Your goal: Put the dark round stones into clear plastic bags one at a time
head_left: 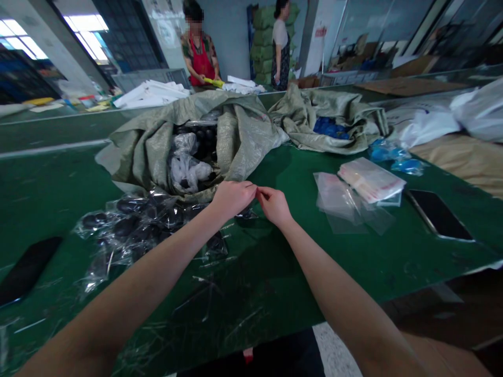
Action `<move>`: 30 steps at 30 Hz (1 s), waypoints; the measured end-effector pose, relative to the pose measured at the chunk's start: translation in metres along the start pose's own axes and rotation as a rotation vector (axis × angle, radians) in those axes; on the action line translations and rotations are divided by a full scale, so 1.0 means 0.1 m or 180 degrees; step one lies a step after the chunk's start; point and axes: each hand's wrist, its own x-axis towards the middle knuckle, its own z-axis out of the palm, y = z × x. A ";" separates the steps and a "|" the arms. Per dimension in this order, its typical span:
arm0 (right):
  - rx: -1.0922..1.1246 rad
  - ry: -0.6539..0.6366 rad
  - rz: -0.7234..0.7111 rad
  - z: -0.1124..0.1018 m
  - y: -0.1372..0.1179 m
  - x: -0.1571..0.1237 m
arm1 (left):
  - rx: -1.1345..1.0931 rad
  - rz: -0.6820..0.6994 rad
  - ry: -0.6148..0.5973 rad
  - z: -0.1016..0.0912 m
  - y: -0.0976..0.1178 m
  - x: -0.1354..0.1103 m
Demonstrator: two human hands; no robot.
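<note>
My left hand [234, 199] and my right hand [275, 207] meet over the table, their pinched fingertips almost touching. What lies between the fingers is too small to make out. Just beneath them shows a dark item in clear plastic [247, 213]; whether the fingers grip its bag is hidden. To the left, beside my left forearm, lies a pile of black rounded items in clear bags [133, 222]. Behind my hands an open woven sack [247, 131] holds black items and crumpled clear plastic. Right of my right hand are a stack of clear flat bags [371, 179] and several loose ones [338, 199].
Phones lie at the right [440, 213] and left [27, 267] of the green table [283, 285]. A second woven sack [298, 118] holds blue items; bagged blue pieces [389, 152] lie near it. Two people stand beyond the table, one in a red apron [202, 60].
</note>
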 end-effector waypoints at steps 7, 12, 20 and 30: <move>-0.0121 0.0046 -0.0236 0.00 0.01 -0.01 | 0.0124 0.0034 0.0381 0.08 -0.03 0.01; -0.0041 0.0140 -0.0338 0.03 0.02 0.00 | -0.0143 -0.0221 0.0688 0.13 -0.04 0.03; 0.0243 0.0244 0.0088 0.07 0.05 0.00 | -0.1363 -0.0927 0.1295 0.23 -0.16 0.05; 0.1847 0.0282 0.0918 0.20 0.20 0.05 | -0.5956 -0.2945 0.2719 0.09 -0.77 -0.08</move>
